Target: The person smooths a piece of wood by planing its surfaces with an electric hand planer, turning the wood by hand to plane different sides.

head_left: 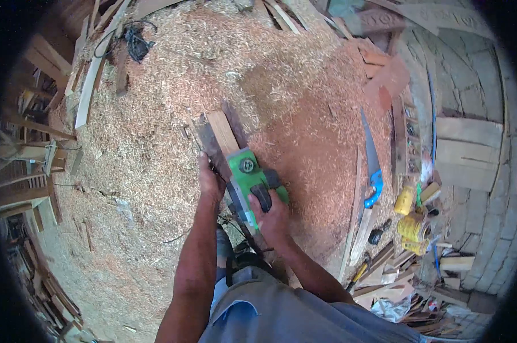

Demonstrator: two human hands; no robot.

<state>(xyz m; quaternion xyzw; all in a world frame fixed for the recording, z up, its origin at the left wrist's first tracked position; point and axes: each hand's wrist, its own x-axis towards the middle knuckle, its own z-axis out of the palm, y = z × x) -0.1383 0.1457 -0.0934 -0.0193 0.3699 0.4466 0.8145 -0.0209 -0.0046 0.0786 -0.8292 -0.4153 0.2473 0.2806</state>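
Note:
A green electric planer [248, 177] with a black knob and black rear handle sits on a light wooden board [223, 132]. My right hand [271, 220] is closed around the planer's rear handle. The board lies lengthwise on a dark narrow support [208, 139]. At the support's left edge is my left hand [210, 182], its thumb pointing forward. Its other fingers are mostly hidden; they look curled at that edge, and what they grip cannot be made out.
Wood shavings [172, 86] cover the floor. A handsaw with a blue handle [374, 182] lies to the right, near yellow containers [411, 227]. Scrap timber [384, 274] is piled at the lower right. Long planks [92, 80] and a dark tangled bundle [137, 43] lie at the upper left.

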